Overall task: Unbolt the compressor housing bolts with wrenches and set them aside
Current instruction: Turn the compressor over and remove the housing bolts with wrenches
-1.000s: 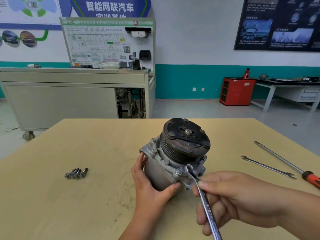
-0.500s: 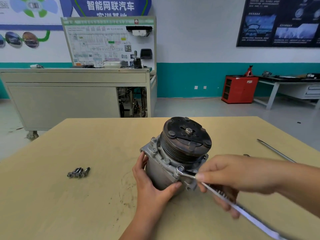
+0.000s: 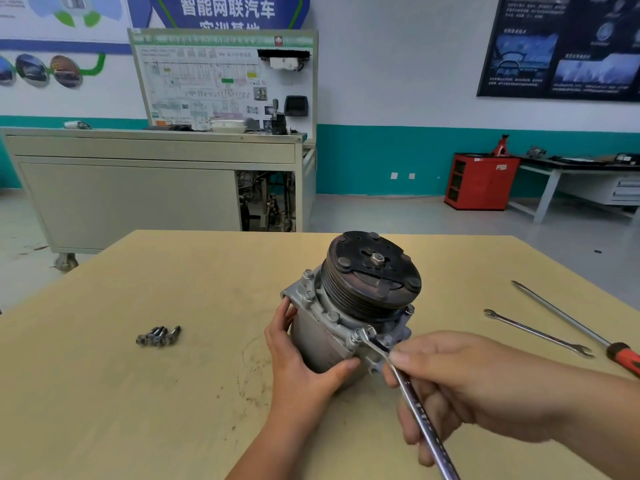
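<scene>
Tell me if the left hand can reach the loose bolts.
Probably yes: only bare table lies between the left hand and the bolts, though it grips the compressor.

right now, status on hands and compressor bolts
Left hand grips compressor housing. Right hand holds wrench, head on near flange bolt. Removed bolts piled at left; spare wrench, screwdriver lie right, clear.

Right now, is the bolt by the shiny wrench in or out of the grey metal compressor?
In. The silver bolt sits seated in the grey metal compressor, with the slim steel wrench end against its head.
</scene>
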